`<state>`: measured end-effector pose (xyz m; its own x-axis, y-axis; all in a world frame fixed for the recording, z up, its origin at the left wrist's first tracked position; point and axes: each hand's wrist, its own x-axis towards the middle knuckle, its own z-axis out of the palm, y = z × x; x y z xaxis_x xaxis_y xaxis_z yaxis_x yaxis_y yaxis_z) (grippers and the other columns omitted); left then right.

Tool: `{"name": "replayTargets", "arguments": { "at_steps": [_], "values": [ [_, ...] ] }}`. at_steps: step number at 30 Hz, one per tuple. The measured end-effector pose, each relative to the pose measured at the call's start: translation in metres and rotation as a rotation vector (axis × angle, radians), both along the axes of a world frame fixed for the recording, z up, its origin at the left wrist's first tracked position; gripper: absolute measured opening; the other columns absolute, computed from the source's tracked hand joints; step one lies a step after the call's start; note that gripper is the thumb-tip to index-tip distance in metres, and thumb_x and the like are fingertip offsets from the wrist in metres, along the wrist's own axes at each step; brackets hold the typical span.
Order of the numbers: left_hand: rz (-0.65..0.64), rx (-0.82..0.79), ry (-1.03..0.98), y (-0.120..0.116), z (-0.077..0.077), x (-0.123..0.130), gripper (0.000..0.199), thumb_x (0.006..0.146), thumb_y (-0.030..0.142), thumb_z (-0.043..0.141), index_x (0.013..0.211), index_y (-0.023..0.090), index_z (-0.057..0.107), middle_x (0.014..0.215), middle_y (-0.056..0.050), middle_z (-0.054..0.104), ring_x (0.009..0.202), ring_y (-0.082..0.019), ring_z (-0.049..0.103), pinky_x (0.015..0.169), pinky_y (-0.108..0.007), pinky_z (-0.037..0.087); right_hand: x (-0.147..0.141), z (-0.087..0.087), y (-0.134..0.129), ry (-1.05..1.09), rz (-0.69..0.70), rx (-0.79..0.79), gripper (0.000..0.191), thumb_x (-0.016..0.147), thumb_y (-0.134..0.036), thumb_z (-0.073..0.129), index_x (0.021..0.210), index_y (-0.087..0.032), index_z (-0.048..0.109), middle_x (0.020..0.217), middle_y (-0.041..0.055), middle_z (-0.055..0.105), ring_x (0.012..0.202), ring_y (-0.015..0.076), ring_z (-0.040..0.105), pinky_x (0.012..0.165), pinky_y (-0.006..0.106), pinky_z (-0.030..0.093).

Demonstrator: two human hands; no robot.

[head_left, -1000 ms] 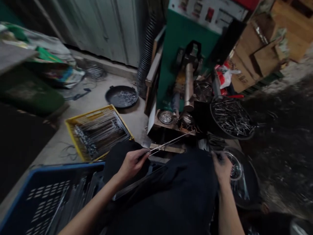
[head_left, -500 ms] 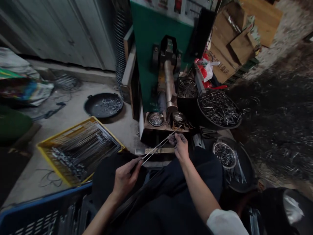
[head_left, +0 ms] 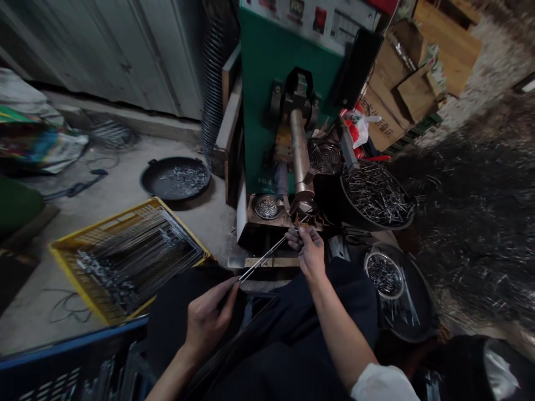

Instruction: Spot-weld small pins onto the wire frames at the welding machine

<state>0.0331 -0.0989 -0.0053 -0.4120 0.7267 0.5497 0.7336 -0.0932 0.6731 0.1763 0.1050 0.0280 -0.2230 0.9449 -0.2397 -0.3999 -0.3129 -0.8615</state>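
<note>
My left hand (head_left: 211, 312) pinches the near ends of thin metal rods (head_left: 263, 258), which slant up and to the right. At their far end, the fingers of my right hand (head_left: 308, 248) close around the rods, just in front of the machine's work ledge. Exactly how many rods there are I cannot tell. Above my right hand is the thick metal arm (head_left: 300, 150) of a green machine (head_left: 263, 100). A small round dish (head_left: 267, 207) of tiny metal parts sits on the ledge to the left of that arm.
A yellow crate (head_left: 98, 225) of long rods lies at left, with a black pan (head_left: 155, 184) of small parts behind it. On the right stand a dark basin (head_left: 351, 209) of metal pieces and a bowl (head_left: 402, 278) on a black tray (head_left: 422, 312). A blue crate (head_left: 25, 359) is at lower left.
The view has shifted, so the machine sits slightly lower and farther right. My left hand has moved a little left and down; both hands still hold the rods.
</note>
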Motion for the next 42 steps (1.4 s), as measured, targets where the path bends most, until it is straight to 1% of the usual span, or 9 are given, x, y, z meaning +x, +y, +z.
{"name": "replayTargets", "arguments": {
  "at_steps": [4,7,9,14,18,26,32,38,42],
  "values": [
    [0.029,0.008,-0.028,-0.002,0.002,0.001,0.013,0.092,0.018,0.065,0.102,0.012,0.069,0.090,-0.006,0.075,0.075,-0.015,0.071,0.074,-0.021,0.055,0.003,-0.008,-0.003,-0.048,-0.057,0.001,0.035,0.071,-0.038,0.083,0.079,-0.018,0.055,0.077,0.0045,0.074,0.076,0.0202,0.075,0.062,0.025,0.059],
    [0.026,0.015,-0.031,-0.002,0.002,0.002,0.013,0.092,0.016,0.064,0.103,0.012,0.069,0.090,-0.006,0.074,0.075,-0.014,0.071,0.073,-0.020,0.054,0.000,-0.015,-0.007,-0.042,-0.026,-0.044,0.036,0.070,-0.038,0.083,0.077,-0.018,0.054,0.076,0.0051,0.074,0.078,0.0209,0.075,0.063,0.025,0.059],
    [0.016,0.020,-0.012,-0.003,0.001,0.003,0.012,0.092,0.014,0.064,0.103,0.012,0.069,0.090,-0.006,0.074,0.075,-0.014,0.071,0.074,-0.019,0.054,-0.005,-0.017,-0.009,-0.021,0.008,-0.054,0.035,0.071,-0.037,0.083,0.077,-0.018,0.054,0.075,0.0050,0.073,0.080,0.0211,0.075,0.064,0.025,0.059],
    [0.017,0.036,0.021,-0.004,-0.002,0.005,0.013,0.092,0.014,0.065,0.104,0.011,0.068,0.091,-0.008,0.075,0.078,-0.014,0.072,0.077,-0.019,0.055,-0.015,-0.008,-0.011,-0.011,0.022,-0.019,0.032,0.072,-0.037,0.081,0.076,-0.018,0.056,0.071,0.0024,0.071,0.078,0.0193,0.074,0.066,0.025,0.059],
    [0.025,0.056,0.038,-0.005,-0.002,0.007,0.015,0.092,0.013,0.064,0.106,0.012,0.067,0.093,-0.008,0.075,0.080,-0.015,0.072,0.078,-0.021,0.056,-0.016,-0.002,-0.014,-0.014,0.023,-0.021,0.032,0.072,-0.038,0.081,0.079,-0.018,0.058,0.074,0.0027,0.072,0.075,0.0181,0.073,0.064,0.025,0.059],
    [0.055,0.061,0.053,-0.002,0.002,0.004,0.015,0.092,0.013,0.064,0.107,0.014,0.067,0.094,-0.008,0.075,0.079,-0.017,0.073,0.077,-0.023,0.057,-0.018,0.003,-0.010,-0.014,0.040,-0.047,0.031,0.072,-0.035,0.082,0.081,-0.018,0.058,0.078,0.0031,0.073,0.068,0.0163,0.073,0.058,0.022,0.057],
    [0.064,0.075,0.068,0.003,0.006,0.000,0.016,0.091,0.012,0.064,0.107,0.013,0.067,0.094,-0.008,0.075,0.079,-0.017,0.072,0.078,-0.023,0.057,-0.022,0.008,-0.003,-0.023,0.054,-0.026,0.031,0.071,-0.033,0.082,0.080,-0.018,0.057,0.074,0.0019,0.072,0.066,0.0161,0.073,0.053,0.018,0.054],
    [0.054,0.061,0.074,0.006,0.006,-0.002,0.014,0.093,0.015,0.061,0.107,0.014,0.066,0.094,-0.008,0.075,0.078,-0.018,0.073,0.075,-0.025,0.058,-0.022,0.010,0.001,-0.039,0.059,-0.037,0.031,0.071,-0.032,0.082,0.080,-0.018,0.056,0.073,0.0024,0.072,0.068,0.0171,0.074,0.055,0.019,0.055],
    [0.058,0.070,0.086,0.008,0.006,-0.003,0.013,0.094,0.014,0.061,0.106,0.013,0.066,0.093,-0.009,0.075,0.078,-0.017,0.073,0.077,-0.024,0.057,-0.024,0.010,0.002,-0.038,0.050,-0.031,0.032,0.071,-0.031,0.082,0.078,-0.019,0.053,0.074,0.0029,0.073,0.069,0.0177,0.074,0.055,0.019,0.055]
  ]
}}
